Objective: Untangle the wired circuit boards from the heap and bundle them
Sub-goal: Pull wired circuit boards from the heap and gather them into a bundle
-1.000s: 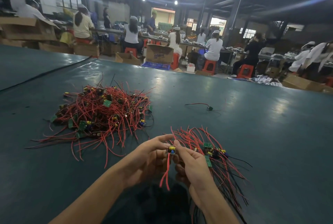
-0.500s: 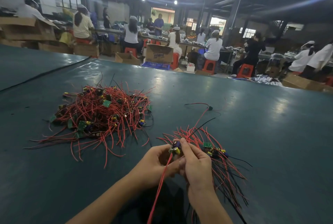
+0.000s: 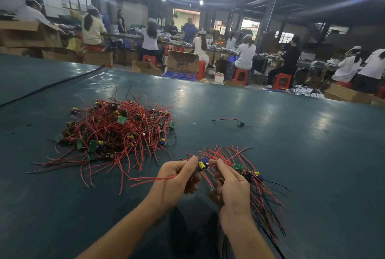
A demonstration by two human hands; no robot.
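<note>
Far behind the heap (image 3: 116,131), to its left, an open cardboard box (image 3: 31,33) is seen; its contents cannot be told. The heap itself, red-wired green boards with yellow and blue parts all tangled, is spread on the dark green table (image 3: 291,164), with loose wire ends fanned out toward the near edge.

Just right of the heap and nearer the camera, the left hand (image 3: 177,181) is held above the table. Thumb and forefinger are pinched on one circuit board (image 3: 202,164), and the other fingers are curled round its red leads (image 3: 150,179), which trail back toward the heap's near edge. The same board is pinched from the other side by the thumb and forefinger of the right hand (image 3: 233,187); the remaining fingers are curled under. Whether they grip anything more cannot be told.

Right of the heap, past both hands, the bundle (image 3: 258,187) of sorted boards is laid on the table, red and black wires pointing toward the near edge and passing under the right wrist.

Farther right of the heap, well apart from it, a single stray wired part (image 3: 231,122) is left on the table.

Beyond the heap, past the table's far edge, a closed printed carton (image 3: 183,62) is stacked on a blue crate (image 3: 179,75). An open small box (image 3: 145,67) sits just left of them, inside not visible. More cartons (image 3: 345,94) are seen far right.
</note>
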